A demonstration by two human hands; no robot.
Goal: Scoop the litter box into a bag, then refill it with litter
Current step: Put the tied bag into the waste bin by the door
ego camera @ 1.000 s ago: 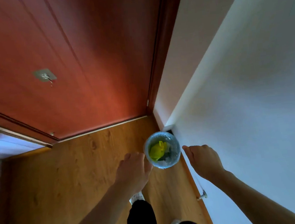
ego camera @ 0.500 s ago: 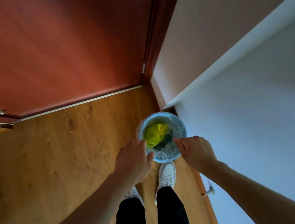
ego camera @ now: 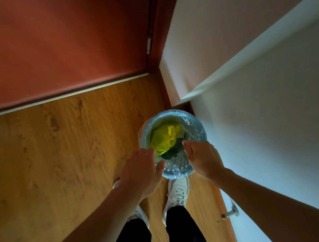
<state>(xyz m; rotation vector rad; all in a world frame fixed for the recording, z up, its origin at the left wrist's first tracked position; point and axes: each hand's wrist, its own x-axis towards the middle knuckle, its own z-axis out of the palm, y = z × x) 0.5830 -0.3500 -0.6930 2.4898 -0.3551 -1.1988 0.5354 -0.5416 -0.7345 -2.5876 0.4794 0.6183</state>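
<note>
Bin: a small round waste bin [ego camera: 197, 125] lined with a clear, crinkled plastic bag is standing on the floor in the corner, just beside the white wall and touching or almost touching the person's right shoe.
Contents: a crumpled yellow-green plastic bag [ego camera: 163, 138] is lying inside the bin toward its left side, with something dark under it that is too dim to identify.
Left hand: the left hand [ego camera: 141, 170] is hovering over the near-left rim of the bin, fingers straight and loosely together, thumb spread toward the liner; it is gripping nothing, and whether the thumb is touching the plastic cannot be told.
Right hand: the right hand [ego camera: 202, 158] is reaching over the near-right rim, fingers straight and pointing into the bin, holding nothing.
Hands together: the two hands are sitting apart, with the bin's opening showing between them.
Feet: two white lace-up trainers [ego camera: 177, 194] below black trouser legs are standing just in front of the bin.
Floor: warm brown wood-grain planks [ego camera: 61, 158] are running up to a reddish-brown wooden door [ego camera: 61, 42].
Wall: a metal doorstop [ego camera: 230, 213] is sticking out low on the right.
</note>
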